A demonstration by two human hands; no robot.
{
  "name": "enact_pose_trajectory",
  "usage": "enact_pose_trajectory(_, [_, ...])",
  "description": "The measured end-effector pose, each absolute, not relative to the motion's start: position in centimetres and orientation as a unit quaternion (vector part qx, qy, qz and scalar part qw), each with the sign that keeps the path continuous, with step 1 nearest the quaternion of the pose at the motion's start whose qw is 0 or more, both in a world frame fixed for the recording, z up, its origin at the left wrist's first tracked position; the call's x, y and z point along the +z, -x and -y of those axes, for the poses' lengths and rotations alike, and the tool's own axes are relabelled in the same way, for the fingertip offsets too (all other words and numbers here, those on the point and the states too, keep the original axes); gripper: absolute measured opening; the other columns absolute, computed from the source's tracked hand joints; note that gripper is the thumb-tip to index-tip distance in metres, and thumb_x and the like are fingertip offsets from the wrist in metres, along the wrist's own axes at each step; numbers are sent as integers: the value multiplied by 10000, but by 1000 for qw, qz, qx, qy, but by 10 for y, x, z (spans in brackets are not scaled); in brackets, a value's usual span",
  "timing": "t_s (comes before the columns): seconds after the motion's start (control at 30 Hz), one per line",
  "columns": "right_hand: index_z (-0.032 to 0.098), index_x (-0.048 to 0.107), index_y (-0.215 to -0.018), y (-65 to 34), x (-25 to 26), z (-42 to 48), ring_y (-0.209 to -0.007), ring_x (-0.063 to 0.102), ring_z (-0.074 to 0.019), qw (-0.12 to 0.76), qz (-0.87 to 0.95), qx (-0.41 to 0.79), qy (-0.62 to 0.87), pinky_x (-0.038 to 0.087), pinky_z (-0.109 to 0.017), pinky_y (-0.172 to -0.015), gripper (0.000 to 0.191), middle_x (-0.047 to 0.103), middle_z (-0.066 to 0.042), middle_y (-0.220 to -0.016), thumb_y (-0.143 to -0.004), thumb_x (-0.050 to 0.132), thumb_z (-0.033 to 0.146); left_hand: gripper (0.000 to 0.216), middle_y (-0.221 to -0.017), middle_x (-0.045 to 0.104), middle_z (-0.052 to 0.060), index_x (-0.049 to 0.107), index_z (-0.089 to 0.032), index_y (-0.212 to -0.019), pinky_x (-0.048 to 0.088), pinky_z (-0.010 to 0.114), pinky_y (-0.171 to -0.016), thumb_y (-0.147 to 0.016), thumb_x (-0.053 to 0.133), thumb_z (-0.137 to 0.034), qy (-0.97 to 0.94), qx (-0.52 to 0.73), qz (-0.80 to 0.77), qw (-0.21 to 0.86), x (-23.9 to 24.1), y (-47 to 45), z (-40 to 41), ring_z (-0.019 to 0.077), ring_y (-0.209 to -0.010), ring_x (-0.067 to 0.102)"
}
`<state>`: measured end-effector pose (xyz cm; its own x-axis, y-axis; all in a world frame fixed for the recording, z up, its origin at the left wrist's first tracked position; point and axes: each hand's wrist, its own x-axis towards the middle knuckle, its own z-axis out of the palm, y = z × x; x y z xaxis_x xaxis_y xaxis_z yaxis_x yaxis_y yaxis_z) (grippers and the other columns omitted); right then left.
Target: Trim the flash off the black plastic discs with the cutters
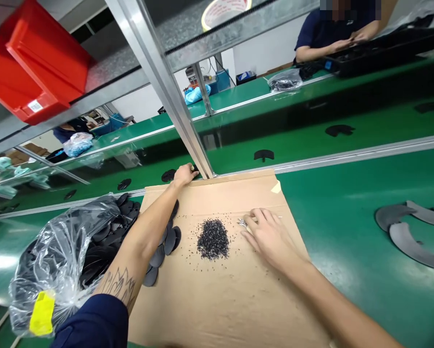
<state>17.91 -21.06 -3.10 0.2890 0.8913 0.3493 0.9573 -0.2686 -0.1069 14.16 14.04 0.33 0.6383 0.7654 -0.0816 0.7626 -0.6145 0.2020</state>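
My left hand (pixel 185 175) reaches across to the near edge of the green conveyor belt (pixel 235 153), beside the metal post. Its fingers are closed at a dark part that is mostly hidden by the hand and post. Over the cardboard sheet (pixel 217 299), my right hand (pixel 269 237) is closed around a small metal hand tool, whose silvery jaws (pixel 242 223) poke out toward the left. Between the arms lies a heap of tiny black pieces (pixel 213 239), with loose ones scattered about it. Several flat black rounded parts (pixel 169 240) lie beside my left forearm.
A clear plastic bag (pixel 53 251) of black parts stands at left. The metal post (pixel 166 92) rises from the table to a shelf holding a red bin (pixel 39 63). Curved black parts (pixel 412 241) lie at right. Across the belt, a person (pixel 333 41) handles something.
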Motion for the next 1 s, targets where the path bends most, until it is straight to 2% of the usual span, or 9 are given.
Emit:
enact_pose_trajectory(0.17, [153, 672, -1021, -180, -31, 209, -948, 593, -287, 156, 590, -110, 785, 488, -404, -817, 150, 652, -143, -1045, -955, 608, 273, 354, -1264, 639, 100, 612, -161, -1260, 588, 434, -943, -979, 639, -374, -888, 40, -444, 112, 12, -139, -134, 227, -1110, 658])
enact_pose_trajectory(0.33, [139, 660, -1075, -179, -30, 207, -1058, 602, -315, 220, 601, -138, 756, 514, -438, -833, 203, 646, -183, -1135, -1001, 523, 268, 123, -955, 715, 76, 651, -116, -1023, 522, 315, -868, -966, 562, -180, -901, 88, -406, 122, 44, -99, -136, 202, -937, 681])
enact_pose_trajectory(0.4, [140, 645, -1131, -176, -28, 205, -1081, 610, -309, 256, 604, -151, 739, 528, -441, -853, 229, 642, -186, -1173, -1013, 493, 265, 93, -873, 712, 53, 638, -123, -955, 493, 273, -793, -932, 559, -167, -913, 92, -372, 143, 56, -78, -127, 179, -842, 664])
enact_pose_trajectory(0.53, [154, 548, -1349, -166, -25, 203, -1125, 634, -292, 300, 631, -145, 700, 566, -415, -883, 361, 629, -182, -1264, -1003, 526, 256, 148, -790, 683, 5, 614, -155, -893, 457, 217, -659, -915, 602, -301, -932, 46, -270, 238, 57, -36, -73, 128, -712, 618])
enact_pose_trajectory(0.63, [190, 468, -1464, -158, -26, 203, -1170, 646, -290, 305, 665, -126, 670, 586, -401, -888, 487, 625, -181, -1323, -983, 543, 211, 222, -767, 652, 6, 595, -157, -891, 456, 212, -640, -952, 568, -369, -915, -25, -104, 389, 43, -14, -18, 116, -689, 597])
enact_pose_trajectory(0.73, [253, 512, -1447, -155, -30, 202, -1019, 712, -230, 322, 699, -92, 631, 596, -331, -796, 519, 723, -102, -1159, -960, 460, 81, 236, -757, 635, -2, 578, -164, -895, 454, 201, -626, -979, 547, -382, -896, -90, -29, 434, 29, -10, 10, 107, -671, 586])
enact_pose_trajectory(0.83, [223, 595, -1349, -157, -32, 201, -865, 733, -201, 364, 686, -72, 625, 587, -301, -705, 416, 762, -76, -1004, -983, 451, 86, 284, -841, 654, 25, 594, -167, -924, 490, 240, -707, -1013, 493, -417, -930, -79, -44, 356, 24, -11, -8, 139, -749, 615])
enact_pose_trajectory(0.9, [180, 625, -1286, -158, -31, 200, -824, 734, -204, 388, 662, -74, 637, 591, -310, -693, 307, 765, -92, -976, -1009, 495, 155, 290, -985, 666, 79, 602, -161, -993, 511, 315, -827, -1007, 506, -434, -967, -1, -139, 215, 24, -8, -37, 204, -901, 637])
enact_pose_trajectory(1.0, [162, 635, -1269, -159, -29, 201, -785, 731, -205, 398, 641, -84, 651, 598, -331, -696, 280, 770, -97, -967, -1023, 507, 199, 345, -1145, 640, 185, 579, -122, -1092, 490, 436, -957, -910, 668, -401, -946, 53, -317, 37, 22, 2, -80, 336, -1113, 609])
